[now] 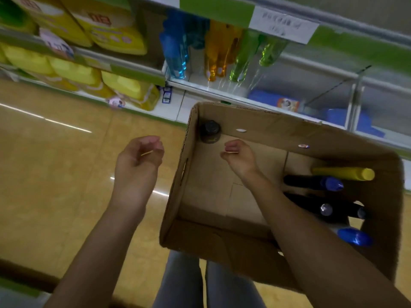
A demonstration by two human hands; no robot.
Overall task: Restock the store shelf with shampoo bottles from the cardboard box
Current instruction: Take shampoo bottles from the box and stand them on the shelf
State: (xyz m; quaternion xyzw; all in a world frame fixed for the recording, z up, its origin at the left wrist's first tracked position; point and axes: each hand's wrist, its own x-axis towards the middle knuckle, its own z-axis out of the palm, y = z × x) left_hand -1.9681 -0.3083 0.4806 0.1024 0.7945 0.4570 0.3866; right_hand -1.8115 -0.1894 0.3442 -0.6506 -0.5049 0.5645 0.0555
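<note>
- Both hands are empty, fingers loosely curled: the left hand [139, 155] hangs over the floor outside the cardboard box [222, 238], the right hand [236, 153] inside it.
- The lone dark bottle [210, 131] stands upright in the far left corner, just beyond the right hand, the nearer one.
- To the right I count about five more: a yellow bottle [344, 173] and dark, blue-capped ones [315, 182].
- The shelf [289, 83] lies beyond.

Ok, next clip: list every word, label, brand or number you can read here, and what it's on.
No text can be read with confidence.
White shelf tag: dark printed lines, blurred.
Yellow packs: red characters, too blurred to read.
Small blue tag on the shelf edge: too small.
Orange-and-white pack on the lower shelf: print blurred.
Cardboard box and the bottles inside it: no readable print.
</note>
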